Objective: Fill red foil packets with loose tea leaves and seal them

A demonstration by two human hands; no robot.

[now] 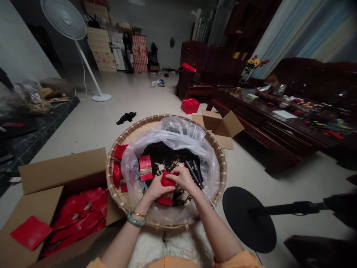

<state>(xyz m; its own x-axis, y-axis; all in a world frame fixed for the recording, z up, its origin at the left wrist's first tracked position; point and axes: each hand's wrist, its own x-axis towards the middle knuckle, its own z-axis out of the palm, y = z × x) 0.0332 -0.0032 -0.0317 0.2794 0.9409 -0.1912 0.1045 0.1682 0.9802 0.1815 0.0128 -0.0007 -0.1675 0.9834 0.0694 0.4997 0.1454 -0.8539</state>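
Note:
Both hands meet over a round bamboo basket lined with a clear plastic bag. My left hand grips a small red packet from the left, and my right hand pinches its upper edge. Dark loose bits that look like tea leaves lie in the bag. Just below the fingers is another red packet; a red packet with a printed picture rests to the left. Black long-handled tools, possibly tongs, lie right of my right hand.
A cardboard box full of red packets stands at left. Beyond the basket's right rim sits an opened carton. A black round stand base is at right, near a dark wooden table. A white fan stands behind.

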